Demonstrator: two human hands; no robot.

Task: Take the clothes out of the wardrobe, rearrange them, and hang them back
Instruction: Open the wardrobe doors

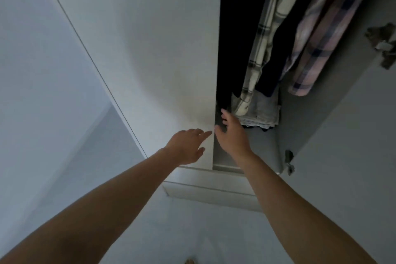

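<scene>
Both your hands reach toward the open wardrobe.
Your left hand points a loose finger at the door edge; your right hand, fingers spread and holding nothing, sits just right of it, with the clothes hanging above its fingertips.

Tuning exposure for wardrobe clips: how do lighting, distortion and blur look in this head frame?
Head view: dim and bluish, wardrobe interior nearly black, so dark garments merge; plaid shirts stay readable. Wide-angle bends the door edge and stretches the forearms. Left hand and right hand slightly soft.
</scene>
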